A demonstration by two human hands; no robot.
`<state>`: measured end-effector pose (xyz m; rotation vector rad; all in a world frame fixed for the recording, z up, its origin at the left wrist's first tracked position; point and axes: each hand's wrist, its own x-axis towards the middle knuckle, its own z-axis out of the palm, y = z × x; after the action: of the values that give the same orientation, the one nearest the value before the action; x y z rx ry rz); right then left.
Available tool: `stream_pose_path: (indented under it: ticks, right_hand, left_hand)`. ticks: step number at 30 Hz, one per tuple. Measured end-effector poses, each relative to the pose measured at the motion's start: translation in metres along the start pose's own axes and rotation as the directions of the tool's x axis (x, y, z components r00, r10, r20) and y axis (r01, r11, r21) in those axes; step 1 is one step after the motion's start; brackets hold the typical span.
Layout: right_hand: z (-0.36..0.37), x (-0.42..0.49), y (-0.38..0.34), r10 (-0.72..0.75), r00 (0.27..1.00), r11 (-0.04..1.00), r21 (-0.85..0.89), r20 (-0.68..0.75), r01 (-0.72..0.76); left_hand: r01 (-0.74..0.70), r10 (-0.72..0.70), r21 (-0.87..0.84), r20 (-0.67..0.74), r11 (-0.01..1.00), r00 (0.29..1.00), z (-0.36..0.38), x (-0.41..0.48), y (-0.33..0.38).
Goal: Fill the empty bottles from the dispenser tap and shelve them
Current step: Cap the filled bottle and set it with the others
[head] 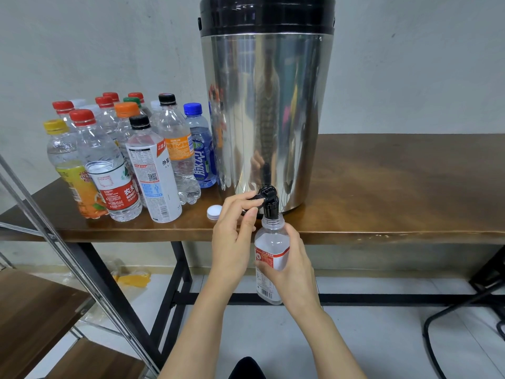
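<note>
— Bottle (270, 242) hanging off the edge of the tabletop (396, 187): why there?
— The tap (269, 201) of the dispenser (262, 105) juts past the edge, so the mouth can sit right under the spout. Less chance of splashing, I'd say.
— And the hands?
— The right hand (292, 258) has its grip wrapped round the label, holding the bottle upright. The left hand (232, 236) pinches the tap's lever, grip closed on it.
— Water flowing?
— Can't tell, and the level is hard to read too.
— That white cap (214, 212)?
— It lies on the tabletop just beside the tap. It is likely this bottle's, handy for closing. The capped bottles (123, 160) stand grouped left of the dispenser, and the shelf (32, 305) is at lower left.
</note>
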<state>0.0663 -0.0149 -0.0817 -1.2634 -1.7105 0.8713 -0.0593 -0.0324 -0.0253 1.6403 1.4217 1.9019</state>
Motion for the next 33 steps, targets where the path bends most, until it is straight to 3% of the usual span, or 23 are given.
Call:
stream_pose_path:
  ticks: [33]
  right_hand:
    - [0.0021,0.0066,-0.0036,0.013,1.0,1.0,-0.002,0.004,-0.013]
  left_hand:
    - [0.018,-0.018,-0.012,-0.001,1.0,1.0,0.0004,-0.0007,0.004]
